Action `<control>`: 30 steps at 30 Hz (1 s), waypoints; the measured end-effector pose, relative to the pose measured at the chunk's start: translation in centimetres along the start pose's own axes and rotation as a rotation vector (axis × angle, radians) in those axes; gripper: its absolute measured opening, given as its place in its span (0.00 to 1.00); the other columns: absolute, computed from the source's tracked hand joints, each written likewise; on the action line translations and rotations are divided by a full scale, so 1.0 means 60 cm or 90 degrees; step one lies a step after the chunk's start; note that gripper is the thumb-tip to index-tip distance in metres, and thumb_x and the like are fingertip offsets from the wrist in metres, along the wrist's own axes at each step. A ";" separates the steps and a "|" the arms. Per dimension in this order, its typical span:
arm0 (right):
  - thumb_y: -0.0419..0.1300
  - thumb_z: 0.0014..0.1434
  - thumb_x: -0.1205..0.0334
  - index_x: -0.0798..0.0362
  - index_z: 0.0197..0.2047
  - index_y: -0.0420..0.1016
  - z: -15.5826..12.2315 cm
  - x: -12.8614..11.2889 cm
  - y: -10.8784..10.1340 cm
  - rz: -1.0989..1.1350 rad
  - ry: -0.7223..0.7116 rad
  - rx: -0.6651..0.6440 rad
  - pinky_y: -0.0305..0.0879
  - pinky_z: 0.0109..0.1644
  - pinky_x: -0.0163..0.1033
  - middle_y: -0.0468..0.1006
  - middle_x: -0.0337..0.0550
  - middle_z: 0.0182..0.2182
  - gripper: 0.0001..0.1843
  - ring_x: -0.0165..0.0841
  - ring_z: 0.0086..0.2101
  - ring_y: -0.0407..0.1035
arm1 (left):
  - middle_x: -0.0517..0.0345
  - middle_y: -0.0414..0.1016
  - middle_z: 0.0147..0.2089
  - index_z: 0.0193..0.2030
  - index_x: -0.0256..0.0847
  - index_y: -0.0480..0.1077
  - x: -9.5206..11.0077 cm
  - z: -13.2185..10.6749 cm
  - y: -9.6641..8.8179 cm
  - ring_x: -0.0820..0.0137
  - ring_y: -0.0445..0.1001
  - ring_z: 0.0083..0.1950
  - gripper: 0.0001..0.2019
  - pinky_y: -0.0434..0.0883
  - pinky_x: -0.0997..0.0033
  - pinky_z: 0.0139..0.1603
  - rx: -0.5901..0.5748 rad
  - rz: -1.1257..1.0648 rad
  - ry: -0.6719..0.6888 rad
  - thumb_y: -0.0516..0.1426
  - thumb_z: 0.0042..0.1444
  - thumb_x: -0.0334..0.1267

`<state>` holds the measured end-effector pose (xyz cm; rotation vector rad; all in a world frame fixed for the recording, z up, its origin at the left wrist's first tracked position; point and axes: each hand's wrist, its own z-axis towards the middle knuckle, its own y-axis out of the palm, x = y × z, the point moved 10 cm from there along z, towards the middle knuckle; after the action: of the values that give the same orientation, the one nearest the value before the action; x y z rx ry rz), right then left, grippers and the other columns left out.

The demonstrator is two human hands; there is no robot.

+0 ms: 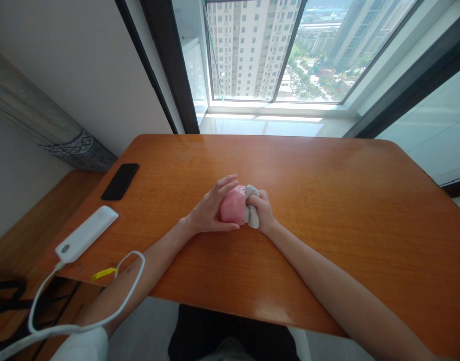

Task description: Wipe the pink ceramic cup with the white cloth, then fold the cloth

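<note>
A small pink object (233, 205), rounded like a cup or box, is at the middle of the wooden table (327, 215). My left hand (214, 205) is wrapped round its left side, with the thumb along the near side and the fingers over the far side. Bunched in my right hand (262, 210) is a light grey cloth (252, 205), pressed against the right side of the pink object. The cloth and fingers hide that side, so its exact kind does not show.
A black phone (120, 181) lies at the table's left edge. Nearer me is a white power bank (87, 234) with a white cable (139, 273) looping over my left forearm. A yellow tag (104, 273) hangs on the cable. Beyond the table is a window (275, 55).
</note>
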<state>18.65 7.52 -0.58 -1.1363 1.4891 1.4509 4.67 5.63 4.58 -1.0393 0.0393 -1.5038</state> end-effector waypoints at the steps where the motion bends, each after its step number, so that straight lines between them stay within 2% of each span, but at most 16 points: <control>1: 0.64 0.44 0.58 0.49 0.15 0.67 0.001 -0.001 -0.001 0.005 -0.001 0.005 0.50 0.19 0.32 0.67 0.32 0.12 0.12 0.24 0.16 0.53 | 0.35 0.54 0.84 0.86 0.56 0.47 0.007 0.001 0.001 0.37 0.61 0.82 0.61 0.69 0.30 0.79 -0.013 0.035 0.030 0.74 0.55 0.65; 3: 0.64 0.44 0.57 0.49 0.16 0.68 0.003 -0.002 -0.003 0.014 -0.002 0.012 0.51 0.20 0.32 0.66 0.31 0.13 0.12 0.23 0.17 0.52 | 0.34 0.53 0.84 0.87 0.58 0.45 0.018 0.002 0.002 0.37 0.63 0.82 0.64 0.71 0.30 0.77 -0.022 0.081 0.069 0.76 0.53 0.63; 6: 0.65 0.44 0.57 0.49 0.16 0.68 0.003 -0.003 -0.003 0.016 -0.005 0.014 0.51 0.20 0.32 0.65 0.31 0.14 0.12 0.23 0.17 0.53 | 0.34 0.58 0.81 0.86 0.57 0.45 0.030 0.007 0.000 0.39 0.66 0.79 0.63 0.75 0.31 0.74 -0.011 0.114 0.090 0.77 0.53 0.61; 11: 0.65 0.44 0.57 0.48 0.15 0.64 0.001 -0.006 -0.004 0.004 -0.016 0.010 0.49 0.19 0.32 0.64 0.31 0.13 0.15 0.23 0.16 0.51 | 0.36 0.67 0.75 0.81 0.53 0.56 0.037 0.017 -0.006 0.42 0.72 0.74 0.53 0.77 0.37 0.72 0.015 0.108 0.044 0.76 0.55 0.56; 13: 0.64 0.44 0.57 0.48 0.15 0.64 0.000 -0.007 -0.003 -0.003 -0.019 0.006 0.49 0.19 0.32 0.65 0.31 0.12 0.14 0.24 0.16 0.52 | 0.39 0.70 0.72 0.78 0.50 0.60 0.030 0.020 -0.010 0.44 0.75 0.70 0.49 0.77 0.40 0.71 0.032 0.062 -0.008 0.76 0.55 0.56; 17: 0.64 0.45 0.58 0.48 0.15 0.66 -0.003 -0.006 0.003 -0.014 -0.017 -0.005 0.48 0.18 0.32 0.66 0.32 0.11 0.14 0.24 0.14 0.53 | 0.45 0.77 0.65 0.75 0.47 0.63 -0.021 0.008 0.000 0.56 0.81 0.55 0.40 0.80 0.54 0.59 0.038 -0.099 -0.219 0.67 0.64 0.64; 18: 0.64 0.46 0.58 0.48 0.15 0.66 -0.004 -0.005 0.004 -0.016 -0.017 -0.007 0.48 0.18 0.32 0.66 0.32 0.11 0.14 0.24 0.14 0.54 | 0.46 0.77 0.64 0.74 0.46 0.63 -0.030 0.003 0.005 0.58 0.81 0.54 0.39 0.80 0.56 0.58 0.036 -0.129 -0.254 0.65 0.66 0.66; 20: 0.64 0.45 0.58 0.49 0.15 0.67 -0.005 -0.004 0.005 -0.018 -0.015 -0.010 0.48 0.17 0.32 0.66 0.32 0.11 0.13 0.25 0.14 0.54 | 0.45 0.76 0.66 0.75 0.47 0.62 -0.036 -0.003 0.010 0.56 0.80 0.57 0.40 0.78 0.55 0.60 0.036 -0.163 -0.265 0.64 0.66 0.67; 22: 0.63 0.45 0.58 0.49 0.15 0.67 -0.005 -0.002 0.006 -0.020 -0.014 -0.011 0.48 0.18 0.32 0.67 0.33 0.11 0.13 0.25 0.14 0.55 | 0.42 0.72 0.72 0.79 0.49 0.58 -0.033 -0.004 0.008 0.52 0.78 0.64 0.43 0.76 0.49 0.67 0.045 -0.165 -0.226 0.65 0.66 0.67; 25: 0.64 0.45 0.58 0.49 0.15 0.67 -0.003 -0.001 0.003 -0.019 -0.012 -0.005 0.48 0.18 0.32 0.67 0.32 0.11 0.13 0.25 0.14 0.54 | 0.37 0.63 0.78 0.83 0.51 0.53 -0.011 0.001 -0.004 0.43 0.68 0.77 0.51 0.70 0.38 0.77 0.048 -0.092 -0.087 0.68 0.62 0.68; 28: 0.64 0.45 0.58 0.48 0.15 0.64 0.001 0.000 -0.003 -0.014 -0.013 0.007 0.48 0.19 0.32 0.64 0.31 0.12 0.14 0.24 0.15 0.52 | 0.34 0.57 0.81 0.85 0.54 0.50 0.020 0.003 -0.001 0.38 0.62 0.81 0.59 0.69 0.31 0.78 -0.003 0.046 0.063 0.75 0.54 0.64; 30: 0.64 0.44 0.57 0.48 0.15 0.63 0.004 0.000 -0.006 -0.011 -0.014 0.014 0.48 0.20 0.32 0.63 0.30 0.12 0.15 0.23 0.16 0.51 | 0.34 0.57 0.82 0.85 0.56 0.48 0.031 0.004 0.001 0.39 0.64 0.80 0.61 0.73 0.31 0.75 -0.019 0.107 0.106 0.77 0.53 0.61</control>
<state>19.00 7.75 -0.72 -1.1139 1.4726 1.4281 5.14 4.22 5.77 -0.9089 0.2606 -1.4354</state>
